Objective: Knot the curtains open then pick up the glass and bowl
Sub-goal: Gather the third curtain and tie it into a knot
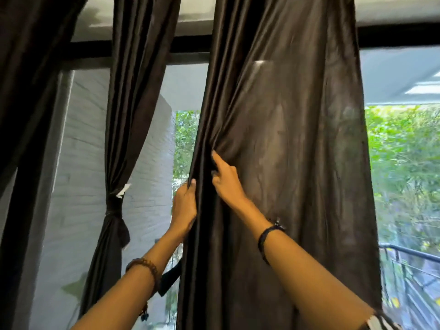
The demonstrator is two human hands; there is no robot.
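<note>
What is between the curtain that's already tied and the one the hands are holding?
In the head view, between the tied curtain and the held curtain there is window glass, showing a white brick wall and green leaves.

A room in a home, by the look of it. Long dark curtains (285, 163) hang before tall windows (404, 163); outside are a railed balcony (409, 260), a white brick wall (78, 186) and green trees (404, 144).

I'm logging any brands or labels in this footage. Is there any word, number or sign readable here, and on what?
None can be read. The white tag at the tie of the knotted curtain is too small and blurred to tell whether it bears print. The curtain that the left hand and right hand grip shows no text.
</note>
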